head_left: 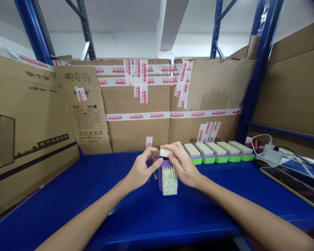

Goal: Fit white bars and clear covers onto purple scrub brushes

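Cardboard (136,130) with strips of printed tape (143,116) walls in the back of a blue shelf (81,188), between blue posts (261,69). Near the middle of this surface, the two hands meet around a brush (169,179), purple with pale bristles turned toward the viewer. It sits below the fingertips, between the left hand (143,167) and the right hand (185,165), its right side close against the right palm; whether its lower end touches the shelf cannot be told. Just above its upper end is a small pale block (166,152) with a green edge. Right fingers bend over the block, the thumb below, pinching it. Left thumb and fingers curve into a loop, their tips at the block's left end and the brush's top; how firmly they grip is unclear. Beyond the right hand, five more brushes (216,149) stand in a row, bristles up, with green bases. Farther right lie a phone (293,184), a white charger (272,155) and cables (300,166).
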A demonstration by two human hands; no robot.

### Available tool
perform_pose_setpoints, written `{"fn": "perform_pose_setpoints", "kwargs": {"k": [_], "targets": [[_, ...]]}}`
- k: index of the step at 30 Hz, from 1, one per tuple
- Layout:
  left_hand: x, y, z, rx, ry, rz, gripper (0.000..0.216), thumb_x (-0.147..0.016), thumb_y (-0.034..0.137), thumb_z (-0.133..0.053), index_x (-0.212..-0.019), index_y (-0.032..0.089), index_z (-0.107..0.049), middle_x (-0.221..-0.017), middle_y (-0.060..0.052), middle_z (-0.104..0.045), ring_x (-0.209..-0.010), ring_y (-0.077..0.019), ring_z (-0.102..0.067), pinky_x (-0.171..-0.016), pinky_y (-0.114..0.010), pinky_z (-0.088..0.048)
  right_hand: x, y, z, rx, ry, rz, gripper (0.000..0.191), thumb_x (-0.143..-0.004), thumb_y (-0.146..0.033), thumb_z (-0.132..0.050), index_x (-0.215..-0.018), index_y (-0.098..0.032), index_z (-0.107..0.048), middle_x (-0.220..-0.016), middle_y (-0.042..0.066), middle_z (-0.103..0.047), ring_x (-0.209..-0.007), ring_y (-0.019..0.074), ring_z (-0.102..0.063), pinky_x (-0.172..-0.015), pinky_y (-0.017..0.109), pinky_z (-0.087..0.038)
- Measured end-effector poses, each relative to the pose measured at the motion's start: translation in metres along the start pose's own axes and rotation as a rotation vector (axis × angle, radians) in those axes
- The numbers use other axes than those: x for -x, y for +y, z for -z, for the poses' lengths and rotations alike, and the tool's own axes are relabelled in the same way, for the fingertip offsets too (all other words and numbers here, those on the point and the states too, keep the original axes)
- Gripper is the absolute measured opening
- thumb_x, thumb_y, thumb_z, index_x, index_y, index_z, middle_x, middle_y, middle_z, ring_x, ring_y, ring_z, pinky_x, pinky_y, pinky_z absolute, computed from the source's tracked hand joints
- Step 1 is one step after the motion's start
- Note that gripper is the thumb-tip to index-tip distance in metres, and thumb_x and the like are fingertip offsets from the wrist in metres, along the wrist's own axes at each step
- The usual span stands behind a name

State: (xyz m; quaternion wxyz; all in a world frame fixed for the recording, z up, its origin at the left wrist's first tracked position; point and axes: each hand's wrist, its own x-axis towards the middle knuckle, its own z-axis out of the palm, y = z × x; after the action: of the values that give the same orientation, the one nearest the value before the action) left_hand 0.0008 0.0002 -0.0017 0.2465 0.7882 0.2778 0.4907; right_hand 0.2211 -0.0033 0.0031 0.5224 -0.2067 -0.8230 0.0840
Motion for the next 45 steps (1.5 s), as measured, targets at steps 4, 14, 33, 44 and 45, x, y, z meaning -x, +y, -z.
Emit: {"fn": "perform_pose_setpoints", "kwargs": {"k": [4,14,33,44,45], "targets": [[-0.0011,-0.0001,0.0001,0.023,-0.014,0.01,0.029,-0.105,0.048,-0.068,-0.115,0.021,-0.061,-0.092,0.001,-0.064,-0.081,-0.0149,-0.059,-0.079,-0.03,-0.048,-0.0002,-0.0005,-0.0016,-0.013,0.0,-0.004,0.032,-0.116,-0.03,-0.04,-0.143,-0.032,-0.058,-0.119,0.008,-0.057,-0.114,0.0255,-0.059,-0.104,0.05,-0.051],[-0.0019,0.002,-0.001,0.034,-0.012,0.026,0.03,-0.104,0.049,-0.067,-0.11,0.021,-0.06,-0.087,0.002,-0.059,-0.078,-0.0141,-0.055,-0.076,-0.029,-0.046,0.0004,-0.0021,-0.005,-0.016,0.002,-0.008,0.031,-0.116,-0.028,-0.038,-0.139,-0.031,-0.058,-0.117,0.007,-0.054,-0.113,0.0249,-0.057,-0.103,0.049,-0.051],[0.0005,0.0004,-0.0007,-0.022,0.001,0.026,0.03,-0.105,0.047,-0.067,-0.119,0.022,-0.058,-0.094,0.0,-0.066,-0.082,-0.0158,-0.061,-0.079,-0.031,-0.051,0.001,-0.0021,-0.0044,0.025,-0.008,-0.028,0.029,-0.116,-0.029,-0.039,-0.138,-0.029,-0.058,-0.12,0.009,-0.057,-0.114,0.026,-0.06,-0.102,0.05,-0.054],[-0.0001,0.0014,0.0001,-0.003,-0.011,0.027,0.029,-0.104,0.046,-0.069,-0.113,0.021,-0.059,-0.086,0.002,-0.061,-0.078,-0.0143,-0.058,-0.076,-0.03,-0.05,0.0008,-0.0046,-0.0056,-0.012,-0.011,-0.036,0.023,-0.116,-0.03,-0.048,-0.135,-0.027,-0.059,-0.119,0.007,-0.067,-0.111,0.0242,-0.065,-0.099,0.044,-0.054],[-0.0003,0.0019,0.0002,0.001,-0.01,0.025,0.029,-0.104,0.046,-0.069,-0.113,0.021,-0.059,-0.086,0.002,-0.06,-0.077,-0.0141,-0.057,-0.075,-0.03,-0.05,0.0009,-0.0049,-0.0057,-0.005,-0.01,-0.028,0.023,-0.116,-0.03,-0.047,-0.135,-0.027,-0.059,-0.118,0.008,-0.066,-0.111,0.0243,-0.064,-0.098,0.045,-0.055]]}}
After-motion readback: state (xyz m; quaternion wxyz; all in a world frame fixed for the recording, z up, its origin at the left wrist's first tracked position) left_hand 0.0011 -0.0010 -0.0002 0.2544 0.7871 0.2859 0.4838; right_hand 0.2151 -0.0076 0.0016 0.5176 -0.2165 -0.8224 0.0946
